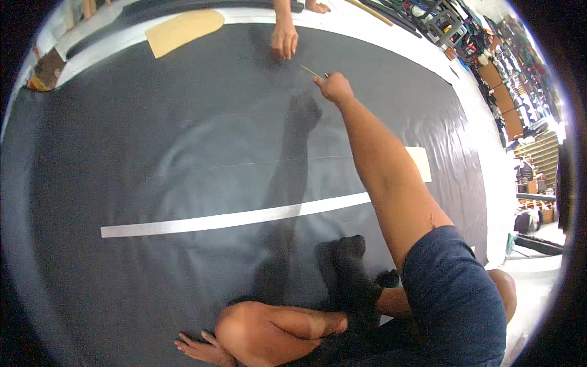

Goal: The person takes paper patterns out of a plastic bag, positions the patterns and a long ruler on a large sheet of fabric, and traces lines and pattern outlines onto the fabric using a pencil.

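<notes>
Grips a slim pointed tool (pixel 310 70) in the right hand (pixel 336 87), with fingers curled round its near end. Points it away from those fingers, forward and to the left, along a slanting long axis. Reaches with a nearly straight forearm (pixel 379 147) over a dark sheet (pixel 122 140), spread beneath and around both hands. Aims roughly at a co-worker's hand (pixel 285 43), just past the tip and lowered toward the sheet with fingertips drawn together; cannot tell anything pinched there. Leaves the tip between the two sets of fingers, far closer to the right hand than to the left. Cannot tell any contact between tip and sheet.

Rests the left hand (pixel 205 350) on the sheet, fingers spread, empty as far as visible, beside a bent knee (pixel 241 324), well behind and left of the right fingers. Has a white strip (pixel 238 220) lying crosswise between left and right fingers, running under view of the forearm. Has also a tan piece (pixel 186 32) well left of the right fingers and a little beyond, and a second tan piece (pixel 420 164) behind and to their right
</notes>
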`<state>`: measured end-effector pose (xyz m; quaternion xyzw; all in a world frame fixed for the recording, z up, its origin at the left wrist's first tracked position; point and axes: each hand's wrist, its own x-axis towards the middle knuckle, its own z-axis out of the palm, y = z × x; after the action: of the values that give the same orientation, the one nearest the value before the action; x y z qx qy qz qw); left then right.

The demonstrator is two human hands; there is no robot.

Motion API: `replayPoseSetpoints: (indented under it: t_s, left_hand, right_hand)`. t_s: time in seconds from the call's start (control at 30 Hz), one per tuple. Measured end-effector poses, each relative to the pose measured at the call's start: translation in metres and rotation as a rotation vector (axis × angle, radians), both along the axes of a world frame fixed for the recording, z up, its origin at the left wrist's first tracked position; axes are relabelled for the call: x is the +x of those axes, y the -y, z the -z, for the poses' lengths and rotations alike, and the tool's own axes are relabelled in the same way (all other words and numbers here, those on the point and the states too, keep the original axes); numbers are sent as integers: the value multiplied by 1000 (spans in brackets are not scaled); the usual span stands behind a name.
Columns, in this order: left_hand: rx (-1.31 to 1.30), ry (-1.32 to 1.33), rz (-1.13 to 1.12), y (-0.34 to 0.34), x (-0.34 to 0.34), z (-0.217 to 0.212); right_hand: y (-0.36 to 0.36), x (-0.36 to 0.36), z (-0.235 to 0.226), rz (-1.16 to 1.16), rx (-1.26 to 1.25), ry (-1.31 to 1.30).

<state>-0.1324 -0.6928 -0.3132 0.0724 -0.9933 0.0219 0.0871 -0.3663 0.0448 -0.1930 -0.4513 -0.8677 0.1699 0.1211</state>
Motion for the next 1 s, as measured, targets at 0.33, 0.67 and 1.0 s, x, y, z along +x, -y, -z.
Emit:
replayPoseSetpoints:
  t_s: [0.33, 0.67, 1.0]
  left_hand:
    - [46, 45, 67, -26, -6, -12]
    - [105, 69, 29, -30, -1, -15]
    - [555, 186, 132, -169, -204, -76]
  right_hand:
    - [-93, 34, -66, -597, 143, 967]
    - [-77, 233, -27, -345, -163, 567]
    - [-78, 268, 11, -478, 22, 424]
